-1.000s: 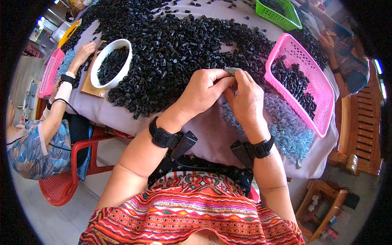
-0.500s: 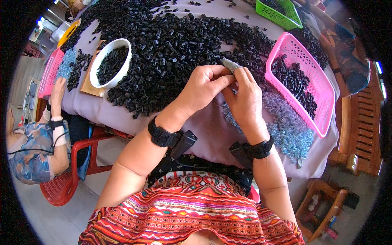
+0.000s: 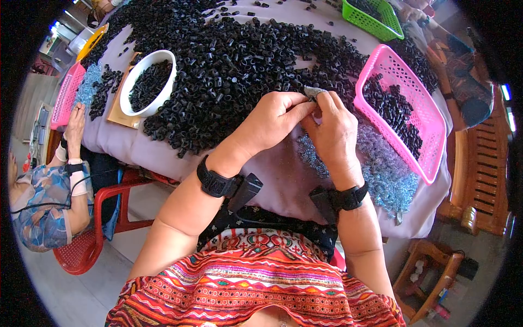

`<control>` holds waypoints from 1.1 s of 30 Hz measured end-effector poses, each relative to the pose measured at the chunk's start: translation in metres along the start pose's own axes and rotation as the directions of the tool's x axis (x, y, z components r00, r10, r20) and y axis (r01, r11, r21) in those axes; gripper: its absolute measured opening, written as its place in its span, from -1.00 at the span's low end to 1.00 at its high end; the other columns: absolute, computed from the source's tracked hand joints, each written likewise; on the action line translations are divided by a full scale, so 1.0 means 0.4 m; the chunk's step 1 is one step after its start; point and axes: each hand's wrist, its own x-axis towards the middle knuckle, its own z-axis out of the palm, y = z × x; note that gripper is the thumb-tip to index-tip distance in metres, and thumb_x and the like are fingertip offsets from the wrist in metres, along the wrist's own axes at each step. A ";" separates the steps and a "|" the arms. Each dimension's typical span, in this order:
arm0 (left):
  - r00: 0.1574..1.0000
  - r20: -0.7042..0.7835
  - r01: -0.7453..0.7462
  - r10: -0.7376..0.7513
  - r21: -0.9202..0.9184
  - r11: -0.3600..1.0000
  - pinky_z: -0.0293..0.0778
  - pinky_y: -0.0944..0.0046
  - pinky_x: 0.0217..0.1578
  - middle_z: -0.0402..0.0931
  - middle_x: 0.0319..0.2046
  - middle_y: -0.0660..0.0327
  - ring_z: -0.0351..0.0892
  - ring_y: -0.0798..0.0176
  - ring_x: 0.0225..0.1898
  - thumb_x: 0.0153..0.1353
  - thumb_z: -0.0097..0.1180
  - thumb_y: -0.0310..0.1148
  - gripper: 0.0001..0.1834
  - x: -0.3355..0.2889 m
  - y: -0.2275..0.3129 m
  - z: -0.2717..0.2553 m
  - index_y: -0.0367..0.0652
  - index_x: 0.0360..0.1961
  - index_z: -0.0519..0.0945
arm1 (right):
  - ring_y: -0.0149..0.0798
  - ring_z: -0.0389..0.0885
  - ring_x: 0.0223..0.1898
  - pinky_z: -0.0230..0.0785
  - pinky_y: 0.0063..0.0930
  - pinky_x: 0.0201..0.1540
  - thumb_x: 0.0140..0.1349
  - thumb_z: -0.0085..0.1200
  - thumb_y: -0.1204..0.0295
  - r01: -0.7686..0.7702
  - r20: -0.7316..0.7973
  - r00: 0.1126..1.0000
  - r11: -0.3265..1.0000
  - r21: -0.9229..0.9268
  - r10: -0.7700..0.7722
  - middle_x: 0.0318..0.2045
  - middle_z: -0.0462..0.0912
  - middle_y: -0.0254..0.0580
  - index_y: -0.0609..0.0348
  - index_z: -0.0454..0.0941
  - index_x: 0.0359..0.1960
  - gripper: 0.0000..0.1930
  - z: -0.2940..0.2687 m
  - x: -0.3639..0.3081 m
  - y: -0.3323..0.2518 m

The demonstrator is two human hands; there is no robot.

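Note:
My left hand and my right hand meet above the near edge of a big heap of small black plastic pieces. Thumb and forefinger of each are pinched together. A tiny dark bit shows between the fingertips, too small and covered to name. Something grey, perhaps a wrap on a fingertip, sticks out at the right hand's forefinger. Below and beside my right hand lies a pile of small bluish coils that look like springs. Right of it stands a pink basket with black pieces inside.
A white bowl of black pieces rests on brown card at left. A green basket stands at the far right. One co-worker's hand is by a pink basket; another person sits at right. Red chair lower left.
My right hand has shifted slightly right, and its fingers have curled, so less of the grey thing shows. My left hand stays almost in place. The left co-worker's hand has moved slightly.

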 end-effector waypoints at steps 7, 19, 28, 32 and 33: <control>0.999 0.018 0.032 -0.031 -0.062 0.998 0.47 0.39 -0.25 0.65 -0.36 0.29 0.52 0.51 -0.29 0.43 0.06 -0.28 -0.69 0.006 -0.024 0.002 -0.38 -0.17 0.65 | 0.01 0.64 -0.40 0.51 -0.18 -0.38 0.04 0.32 0.36 0.061 -0.006 0.998 0.998 -0.035 -0.061 -0.39 0.55 -0.13 0.16 0.51 -0.22 -0.69 -0.005 0.000 -0.001; 0.986 -0.012 -0.134 0.164 0.517 0.845 0.49 0.19 -0.13 0.62 -0.27 0.11 0.60 0.07 -0.20 0.22 0.26 -0.27 -0.75 0.004 -0.036 -0.009 -0.20 -0.16 0.68 | -0.25 0.49 -0.50 0.43 -0.34 -0.36 0.10 0.39 0.30 -0.214 -0.465 0.863 0.977 0.016 0.197 -0.49 0.52 -0.20 0.16 0.65 -0.07 -0.62 -0.125 0.040 0.093; 0.970 0.084 -0.226 0.229 0.662 0.715 0.47 0.09 -0.07 0.57 -0.28 0.14 0.53 0.00 -0.14 0.06 0.33 -0.39 -0.73 0.001 -0.043 -0.011 -0.18 -0.19 0.65 | 0.00 0.60 -0.26 0.47 -0.15 -0.16 0.15 0.31 0.35 -0.193 -0.489 0.871 0.946 -0.261 0.042 -0.27 0.59 -0.02 0.23 0.60 -0.22 -0.74 -0.136 0.043 0.128; 0.974 0.062 -0.205 0.219 0.656 0.727 0.48 0.09 -0.06 0.55 -0.27 0.15 0.52 0.00 -0.13 0.04 0.34 -0.41 -0.77 -0.001 -0.043 0.000 -0.17 -0.24 0.63 | -0.03 0.59 -0.46 0.47 -0.26 -0.34 0.17 0.29 0.43 -0.124 -0.390 0.910 0.990 0.067 0.140 -0.45 0.58 -0.11 0.22 0.62 -0.36 -0.87 -0.119 0.045 0.056; 0.964 0.065 -0.235 0.258 0.659 0.714 0.48 0.09 -0.06 0.55 -0.27 0.15 0.52 0.00 -0.13 0.04 0.34 -0.41 -0.77 -0.001 -0.043 0.002 -0.16 -0.24 0.63 | -0.01 0.60 -0.44 0.47 -0.24 -0.33 0.17 0.28 0.43 -0.121 -0.295 0.946 0.990 0.069 0.136 -0.44 0.58 -0.09 0.20 0.62 -0.35 -0.87 -0.109 0.040 0.048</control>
